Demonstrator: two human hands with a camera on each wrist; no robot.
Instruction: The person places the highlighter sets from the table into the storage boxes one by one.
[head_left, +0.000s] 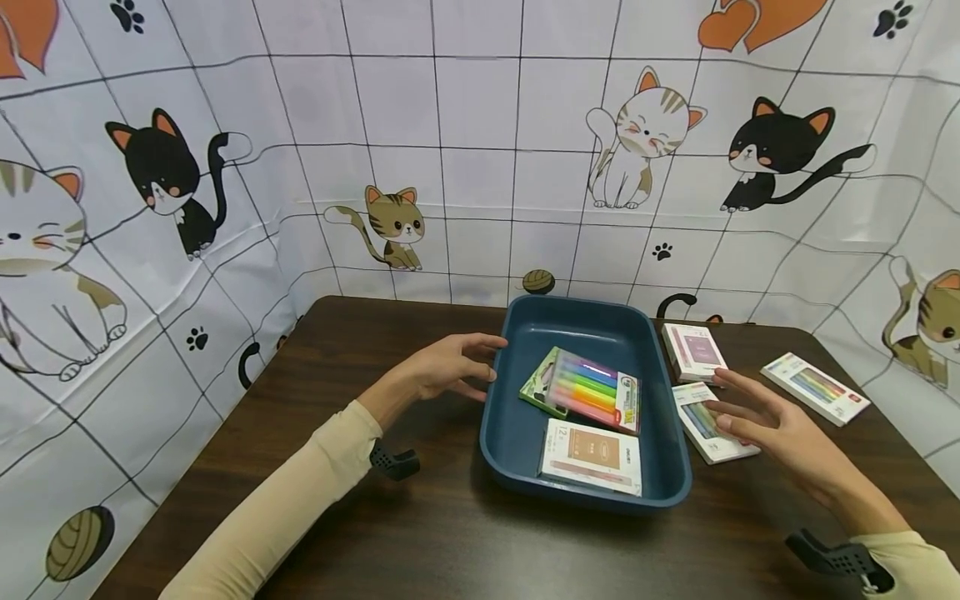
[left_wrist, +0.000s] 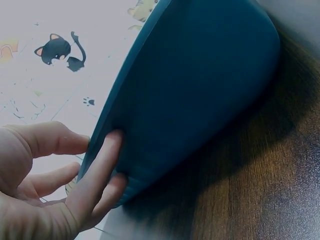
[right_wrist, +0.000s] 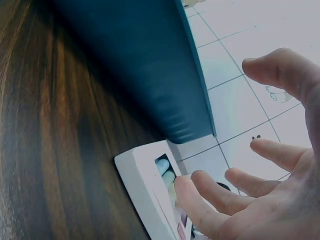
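Observation:
A dark blue plastic bin (head_left: 498,433) stands on the table with three packs inside. These are a clear pack of rainbow-coloured pens (head_left: 592,387), a green package (head_left: 537,385) partly under it, and a white box with a tan label (head_left: 592,457). My left hand (head_left: 453,367) is at the bin's left side, fingertips right at the rim and outer wall, fingers loosely extended. To the right of the bin, my right hand (head_left: 776,425) hovers with spread fingers, holding nothing. Close below its fingertips lies a white box with a window showing coloured sticks (right_wrist: 145,185).
Behind that box lies a white box with a pink label (head_left: 693,350), near the bin's right wall. Farther right is another white box with a multicoloured window (head_left: 813,387). The brown wooden table (head_left: 390,533) meets a cat-patterned white sheet (head_left: 480,183) at the back and sides.

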